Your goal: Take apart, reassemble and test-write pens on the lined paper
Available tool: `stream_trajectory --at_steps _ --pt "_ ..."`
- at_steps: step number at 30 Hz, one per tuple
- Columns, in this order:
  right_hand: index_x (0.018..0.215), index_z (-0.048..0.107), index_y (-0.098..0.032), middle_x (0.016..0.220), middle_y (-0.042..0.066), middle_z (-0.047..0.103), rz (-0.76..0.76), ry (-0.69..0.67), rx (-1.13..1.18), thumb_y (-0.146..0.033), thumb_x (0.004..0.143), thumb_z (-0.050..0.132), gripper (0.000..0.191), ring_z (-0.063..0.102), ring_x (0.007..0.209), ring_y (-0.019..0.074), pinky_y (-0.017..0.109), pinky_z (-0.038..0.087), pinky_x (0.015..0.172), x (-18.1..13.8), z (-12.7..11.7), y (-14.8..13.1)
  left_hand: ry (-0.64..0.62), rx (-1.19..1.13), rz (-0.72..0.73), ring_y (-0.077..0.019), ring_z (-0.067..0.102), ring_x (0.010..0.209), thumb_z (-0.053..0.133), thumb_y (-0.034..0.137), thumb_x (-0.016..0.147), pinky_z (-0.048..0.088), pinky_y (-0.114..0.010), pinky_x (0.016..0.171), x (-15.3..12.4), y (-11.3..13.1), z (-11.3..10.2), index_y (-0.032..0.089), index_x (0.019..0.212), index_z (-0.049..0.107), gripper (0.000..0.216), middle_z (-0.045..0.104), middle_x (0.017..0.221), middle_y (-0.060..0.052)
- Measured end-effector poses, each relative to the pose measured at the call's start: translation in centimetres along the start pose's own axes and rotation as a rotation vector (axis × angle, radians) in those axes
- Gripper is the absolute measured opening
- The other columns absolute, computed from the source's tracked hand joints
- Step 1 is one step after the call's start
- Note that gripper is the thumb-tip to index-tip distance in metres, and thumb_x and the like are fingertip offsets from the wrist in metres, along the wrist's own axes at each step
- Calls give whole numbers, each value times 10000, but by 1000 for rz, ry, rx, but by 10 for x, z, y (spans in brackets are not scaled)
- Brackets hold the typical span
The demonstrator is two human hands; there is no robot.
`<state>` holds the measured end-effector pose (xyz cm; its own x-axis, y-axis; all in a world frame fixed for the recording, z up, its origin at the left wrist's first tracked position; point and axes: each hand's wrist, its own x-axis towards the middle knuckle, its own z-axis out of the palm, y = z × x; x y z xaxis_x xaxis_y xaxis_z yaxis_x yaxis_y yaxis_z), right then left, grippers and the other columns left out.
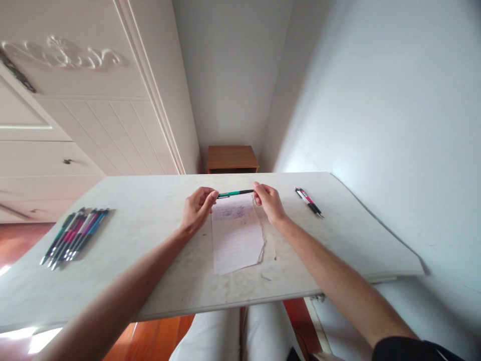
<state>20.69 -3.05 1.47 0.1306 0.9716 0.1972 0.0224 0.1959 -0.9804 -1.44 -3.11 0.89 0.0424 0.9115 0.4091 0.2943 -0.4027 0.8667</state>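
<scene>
A green pen (236,193) with a black grip is held level above the top of a sheet of paper. My left hand (198,206) pinches its left end, where a dark clip shows. At the other end, by the black grip, the fingers of my right hand (269,201) are closed on it; the very tip is hidden in them. The lined paper (238,240) has a torn right edge and dark scribbles near its top. To the right of my right hand lie a couple of pens (308,202), white and pink with black grips.
On the left of the white table (158,281) lies a bundle of several colored pens (73,236). A pale carved cabinet (97,115) stands at the left, a wall (394,125) at the right. Behind the table is a brown wooden stand (232,157).
</scene>
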Motion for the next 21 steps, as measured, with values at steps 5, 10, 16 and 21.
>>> stream_trajectory --at_steps 5,10,16,21 --pt "557 493 -199 506 -37 436 -2 6 7 -603 800 613 487 373 472 89 238 304 463 0 0 1 -29 -7 55 -70 552 516 755 458 739 447 -202 474 1 -5 2 175 1149 601 521 664 928 -37" --pt "573 506 -196 523 -37 449 6 11 34 -587 802 628 469 374 481 88 235 315 469 1 -1 3 -67 106 152 -77 567 503 691 408 812 473 -226 535 4 -12 3 176 918 699 255 657 805 -13" --pt "604 548 -189 549 -23 502 10 -5 7 -587 791 647 451 415 504 95 236 344 489 2 -2 6 -58 166 158 -96 587 525 581 351 887 469 -230 593 5 -9 -1 180 821 704 221 632 673 10" --pt "596 537 -194 550 -18 518 -10 -22 -9 -590 784 652 453 438 521 103 238 364 507 3 -3 5 -30 144 131 -92 563 501 569 342 882 463 -228 586 7 -7 -2 187 770 683 223 630 658 15"
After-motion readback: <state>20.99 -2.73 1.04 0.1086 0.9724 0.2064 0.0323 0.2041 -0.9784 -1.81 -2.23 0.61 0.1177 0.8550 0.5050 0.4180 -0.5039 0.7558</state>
